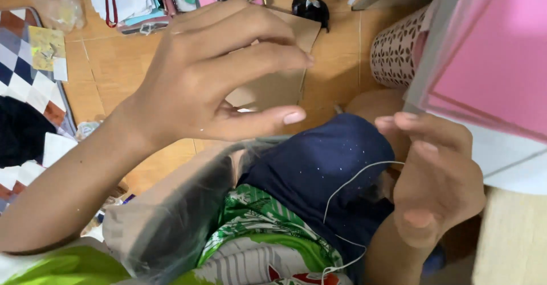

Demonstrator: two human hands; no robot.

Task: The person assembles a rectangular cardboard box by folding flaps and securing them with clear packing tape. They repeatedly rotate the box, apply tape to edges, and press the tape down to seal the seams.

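1. The person sits on the floor. The left hand (211, 74) is raised in front of the camera, fingers spread and curved, thumb below; it seems to pinch the edge of a flat brown cardboard piece (279, 83), though the fingers hide the contact, so I cannot tell whether it truly grips.
2. The right hand (436, 177) hangs lower, near the lap, fingers curled loosely with the fingertips drawn together. A thin white thread (353, 178) runs from those fingertips in a loop down across the dark navy cloth (319, 165) on the knee. It looks pinched on the thread.
3. My judgement: this is sewing or threading work, with the thread being drawn out by the right hand. The next move would need the thread kept taut and clear of the cloth folds.
4. Containers: a clear plastic bag (171, 216) lies over the lap, with green-and-white printed fabric (256, 222) beside or partly under it; I cannot tell if it is inside.
5. A pale perforated cylindrical holder (396, 48) stands on the wooden floor (114, 68), beside a stack of pink sheets (490, 57); its contents are hidden.
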